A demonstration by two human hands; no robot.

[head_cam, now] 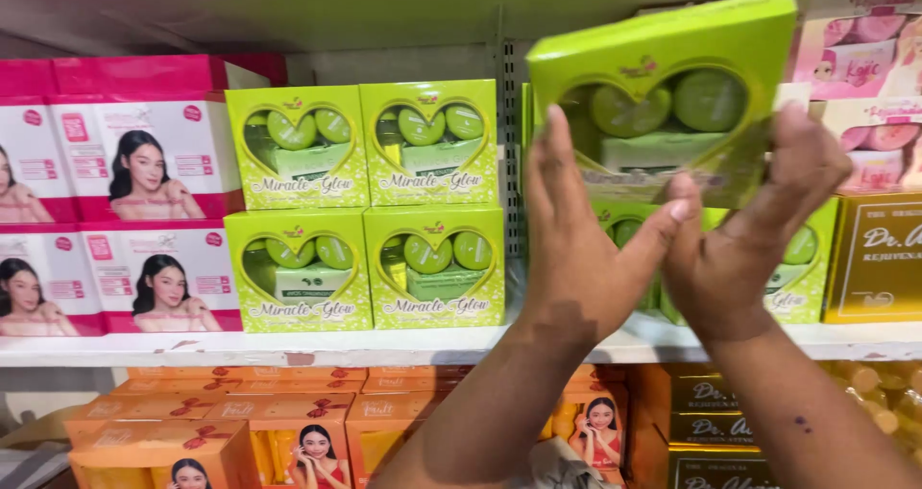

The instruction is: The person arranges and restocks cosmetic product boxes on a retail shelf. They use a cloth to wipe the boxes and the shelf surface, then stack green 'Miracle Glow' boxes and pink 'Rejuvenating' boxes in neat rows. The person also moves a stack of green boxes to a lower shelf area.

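I see both hands on the green box (663,85), held tilted above the shelf (384,343): left hand (576,249) flat on its front, right hand (759,230) pinching the right edge, equally close.

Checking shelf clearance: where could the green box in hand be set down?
Both hands, left hand and right hand, hold the green box up. Room shows above the green boxes behind the hands, under it. The four-box stack and pink boxes leave only the shelf lip bare.
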